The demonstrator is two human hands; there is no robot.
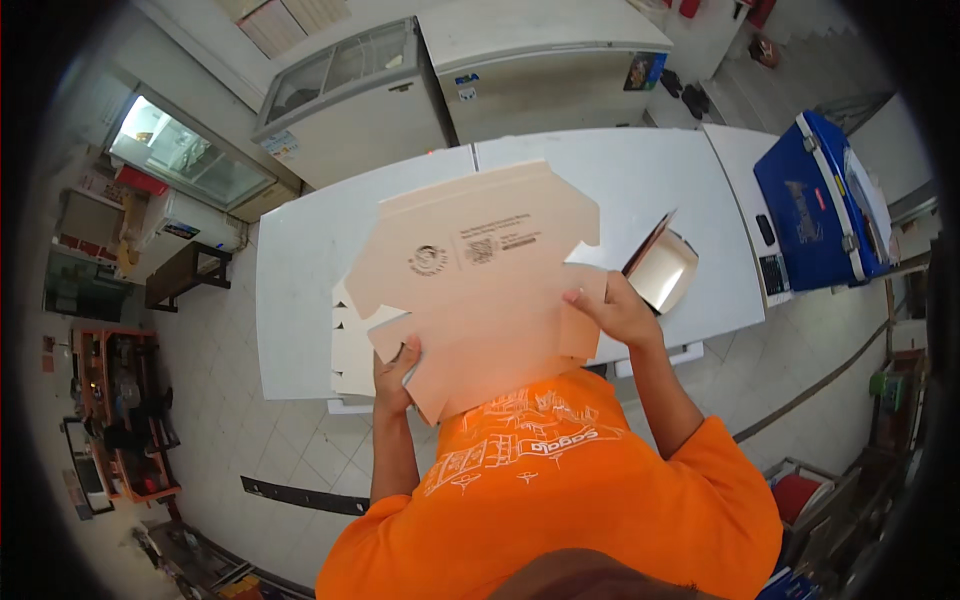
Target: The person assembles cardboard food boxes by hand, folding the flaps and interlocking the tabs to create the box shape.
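Observation:
A flat, unfolded cardboard box blank (480,290), pale pinkish-tan with dark print and a square code, is held up in front of my orange shirt. My left hand (397,375) grips its lower left edge, the thumb lying on the face. On the right edge my right hand (622,312) is closed round a flap, thumb on top. Partly behind the blank, at the left, more white notched card (350,350) lies on the white table (300,260). To the right of my right hand sits a folded open box (664,272) with a pale inside and a dark outer side.
A blue cooler box (815,205) stands at the table's right end, beside a dark phone-like object (766,230). Past the far edge are a glass-topped chest freezer (350,110) and a long white freezer (550,95). A dark bench (190,272) stands at the left.

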